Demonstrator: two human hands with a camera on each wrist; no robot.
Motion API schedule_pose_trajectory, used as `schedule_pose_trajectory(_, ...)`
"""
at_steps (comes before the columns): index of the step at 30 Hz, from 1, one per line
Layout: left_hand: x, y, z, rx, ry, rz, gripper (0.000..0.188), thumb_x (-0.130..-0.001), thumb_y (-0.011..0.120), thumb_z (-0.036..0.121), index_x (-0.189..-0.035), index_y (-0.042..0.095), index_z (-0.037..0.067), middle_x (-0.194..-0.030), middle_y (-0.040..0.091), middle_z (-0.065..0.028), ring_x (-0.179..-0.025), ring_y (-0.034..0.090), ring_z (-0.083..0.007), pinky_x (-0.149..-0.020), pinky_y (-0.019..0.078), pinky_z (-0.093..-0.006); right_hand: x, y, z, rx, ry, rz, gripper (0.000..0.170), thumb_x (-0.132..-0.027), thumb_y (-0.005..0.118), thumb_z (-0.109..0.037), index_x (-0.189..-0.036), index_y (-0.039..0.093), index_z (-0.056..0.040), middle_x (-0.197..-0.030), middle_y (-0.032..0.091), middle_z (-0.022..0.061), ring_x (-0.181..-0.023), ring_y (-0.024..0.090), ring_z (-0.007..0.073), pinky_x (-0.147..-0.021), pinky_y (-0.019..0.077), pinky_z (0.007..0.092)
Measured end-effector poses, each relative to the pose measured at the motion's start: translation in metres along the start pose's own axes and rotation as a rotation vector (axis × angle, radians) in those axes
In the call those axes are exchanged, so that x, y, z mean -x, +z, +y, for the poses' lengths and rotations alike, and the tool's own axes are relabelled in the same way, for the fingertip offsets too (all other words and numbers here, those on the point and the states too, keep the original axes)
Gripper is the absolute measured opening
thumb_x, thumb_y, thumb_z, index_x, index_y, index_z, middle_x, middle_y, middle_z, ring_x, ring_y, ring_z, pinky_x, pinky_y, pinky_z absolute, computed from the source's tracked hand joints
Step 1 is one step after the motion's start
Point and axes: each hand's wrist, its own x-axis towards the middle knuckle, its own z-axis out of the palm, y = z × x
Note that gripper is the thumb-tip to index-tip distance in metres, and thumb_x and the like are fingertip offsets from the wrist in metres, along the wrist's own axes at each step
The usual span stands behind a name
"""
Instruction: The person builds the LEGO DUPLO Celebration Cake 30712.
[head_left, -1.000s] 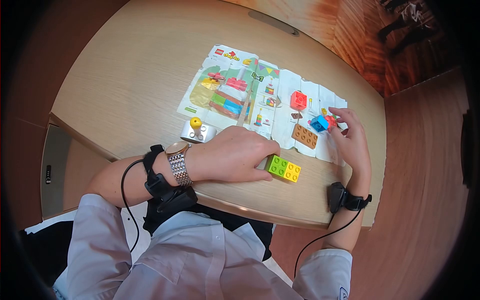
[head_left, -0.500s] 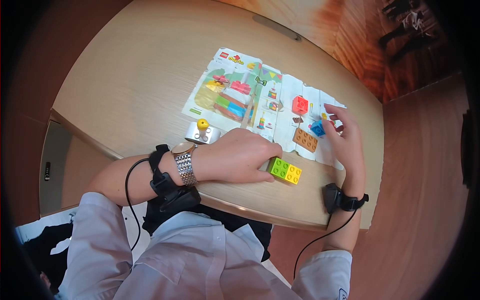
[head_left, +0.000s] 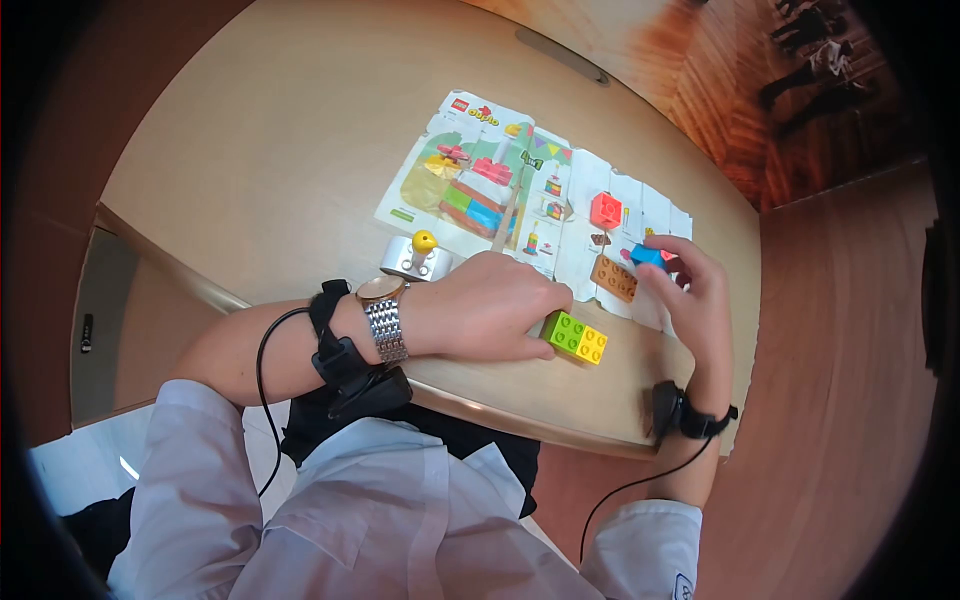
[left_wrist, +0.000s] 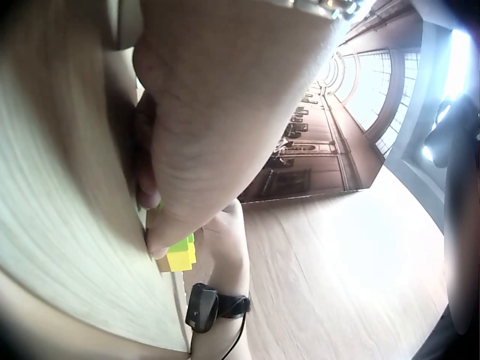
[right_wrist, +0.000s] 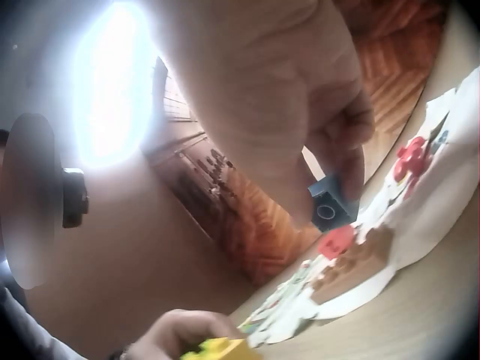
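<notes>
In the head view my left hand point(head_left: 490, 308) grips the end of a green toy brick point(head_left: 567, 331) between thumb and fingers, low over the table. A yellow brick point(head_left: 592, 346) sits directly against the green one, on the side away from the hand. Over the instruction sheet, my right hand point(head_left: 697, 300) pinches a blue brick point(head_left: 648, 256); in the right wrist view the blue brick point(right_wrist: 334, 206) is tilted between thumb and fingertips, with a round hollow showing. Just below it lies a brown studded plate point(head_left: 614, 278), with a red brick point(head_left: 606, 211) farther back.
The creased paper sheet point(head_left: 420, 192) covers the table's middle and right. A white piece point(head_left: 400, 262) with a yellow-topped post point(head_left: 424, 243) stands beside my left wrist. In the right wrist view, a red flower-shaped piece point(right_wrist: 412, 157) rests on the paper. The table's front edge runs beneath both forearms.
My right fingers have closed on the blue brick and turned it, lifting it off the sheet. The left hand keeps its grip on the green brick, while the head view has shifted slightly.
</notes>
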Motion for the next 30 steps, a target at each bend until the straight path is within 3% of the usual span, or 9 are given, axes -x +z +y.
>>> schedule_pose_trajectory(5, 0.0, 0.001, 0.0, -0.016, 0.012, 0.019, 0.041, -0.092, 0.078, 0.039, -0.119, 0.071, 0.009, -0.088, 0.074, -0.0124, -0.089, 0.074, -0.0339, -0.076, 0.0557, -0.0464, 0.049, 0.016, -0.052, 0.033, -0.105, -0.083, 0.029, -0.085, 0.086, -0.009, -0.111, 0.074, -0.0012, -0.105, 0.077, 0.0114, -0.087, 0.068, 0.0208, -0.076, 0.0546, 0.0329)
schedule_pose_trajectory(7, 0.001, -0.001, 0.001, 0.0, 0.003, 0.028, 0.04, -0.091, 0.078, 0.039, -0.117, 0.072, 0.009, -0.086, 0.074, -0.0117, -0.088, 0.074, -0.0341, -0.076, 0.0556, -0.0464, 0.058, 0.03, -0.056, 0.048, -0.267, -0.117, 0.034, -0.081, 0.09, -0.01, -0.108, 0.071, -0.0018, -0.105, 0.073, 0.0119, -0.091, 0.069, 0.0269, -0.079, 0.0564, 0.038)
schedule_pose_trajectory(10, -0.001, -0.005, 0.006, 0.029, -0.044, 0.011, 0.035, -0.088, 0.079, 0.036, -0.105, 0.073, 0.006, -0.09, 0.075, -0.018, -0.092, 0.075, -0.0374, -0.079, 0.0573, -0.0491, 0.059, 0.045, -0.053, 0.028, -0.219, -0.044, 0.038, -0.078, 0.092, -0.012, -0.107, 0.069, -0.0021, -0.104, 0.071, 0.0123, -0.094, 0.069, 0.0322, -0.082, 0.0571, 0.0417)
schedule_pose_trajectory(14, -0.001, -0.001, 0.001, 0.035, -0.016, 0.036, 0.036, -0.088, 0.079, 0.038, -0.103, 0.073, 0.006, -0.088, 0.075, -0.0181, -0.091, 0.075, -0.0377, -0.078, 0.0573, -0.0489, 0.066, 0.051, -0.053, 0.042, -0.292, -0.043, 0.04, -0.078, 0.092, -0.013, -0.108, 0.069, -0.0016, -0.102, 0.071, 0.0126, -0.094, 0.069, 0.0329, -0.082, 0.0573, 0.0413)
schedule_pose_trajectory(16, -0.001, 0.001, -0.001, 0.003, -0.004, 0.038, 0.038, -0.089, 0.079, 0.039, -0.112, 0.074, 0.009, -0.082, 0.072, -0.0105, -0.084, 0.074, -0.0338, -0.074, 0.0555, -0.0457, 0.068, 0.053, -0.053, 0.073, -0.344, 0.002, 0.039, -0.078, 0.092, -0.014, -0.108, 0.07, -0.0021, -0.102, 0.072, 0.0132, -0.092, 0.069, 0.0328, -0.08, 0.0574, 0.0419)
schedule_pose_trajectory(20, -0.001, 0.002, -0.002, 0.016, -0.003, 0.04, 0.038, -0.088, 0.079, 0.04, -0.111, 0.074, 0.009, -0.081, 0.072, -0.01, -0.084, 0.074, -0.0336, -0.074, 0.0554, -0.0455, 0.071, 0.047, -0.052, 0.039, -0.262, -0.029, 0.037, -0.078, 0.091, -0.014, -0.107, 0.071, -0.0024, -0.101, 0.072, 0.0134, -0.09, 0.069, 0.0326, -0.079, 0.0573, 0.042)
schedule_pose_trajectory(26, -0.002, 0.003, -0.002, -0.006, 0.011, 0.048, 0.038, -0.089, 0.079, 0.04, -0.112, 0.073, 0.01, -0.083, 0.073, -0.0091, -0.086, 0.074, -0.0331, -0.073, 0.0551, -0.045, 0.063, 0.038, -0.053, 0.068, -0.321, -0.094, 0.033, -0.081, 0.09, -0.012, -0.108, 0.073, -0.0028, -0.098, 0.072, 0.0133, -0.086, 0.07, 0.0323, -0.076, 0.0575, 0.0406)
schedule_pose_trajectory(30, -0.001, 0.003, -0.002, -0.015, 0.002, 0.039, 0.038, -0.09, 0.079, 0.039, -0.113, 0.073, 0.01, -0.085, 0.073, -0.0094, -0.087, 0.074, -0.033, -0.074, 0.0552, -0.0453, 0.055, 0.028, -0.047, -0.056, -0.207, -0.173, 0.031, -0.086, 0.086, -0.012, -0.114, 0.075, -0.0021, -0.104, 0.075, 0.0115, -0.083, 0.07, 0.0253, -0.074, 0.0575, 0.0381)
